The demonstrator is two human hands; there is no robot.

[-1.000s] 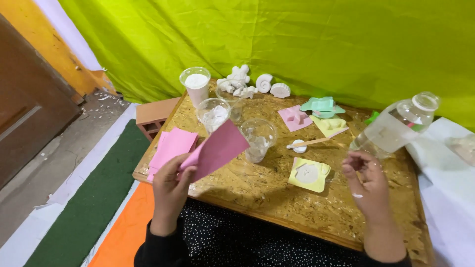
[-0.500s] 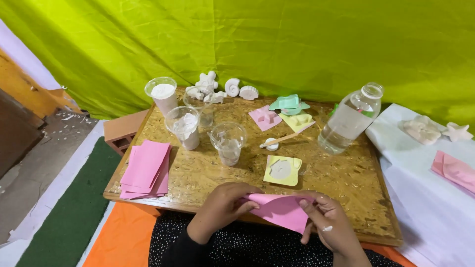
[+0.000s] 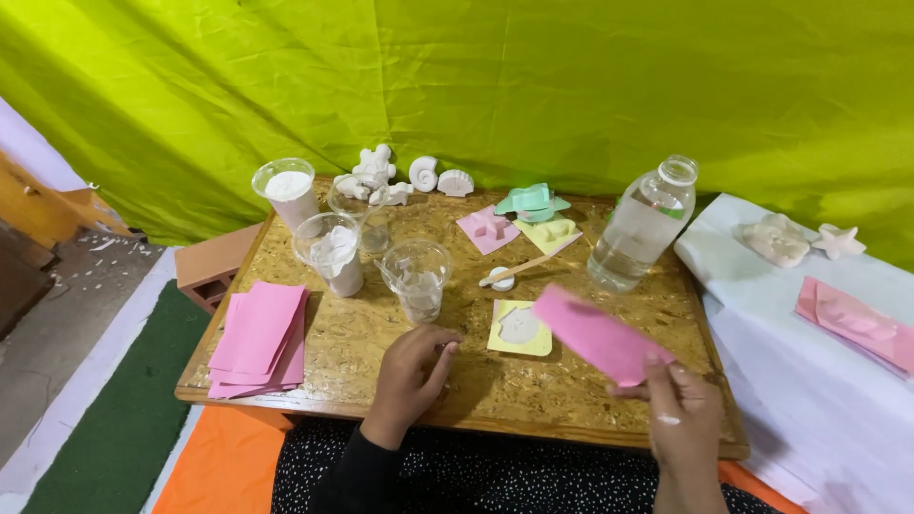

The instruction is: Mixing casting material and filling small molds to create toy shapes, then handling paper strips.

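Released by left hand [image 3: 411,366], now loosely open, pink sheet [image 3: 600,335] stays pinched in right hand [image 3: 681,414].

A makeshift home craft corner: a low chipboard table [image 3: 609,400] on the floor, a bright green cloth backdrop [image 3: 533,86] behind, white plaster shell casts [image 3: 419,176] at the far edge (moulds too).

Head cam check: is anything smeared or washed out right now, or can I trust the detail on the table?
Head view: the pink sheet in the right hand is motion-smeared, edges soft; the left hand and the tabletop read fairly sharp; light is even and soft, with faint shadows and a green cast from the backdrop; the clear bottle shows no harsh glare.
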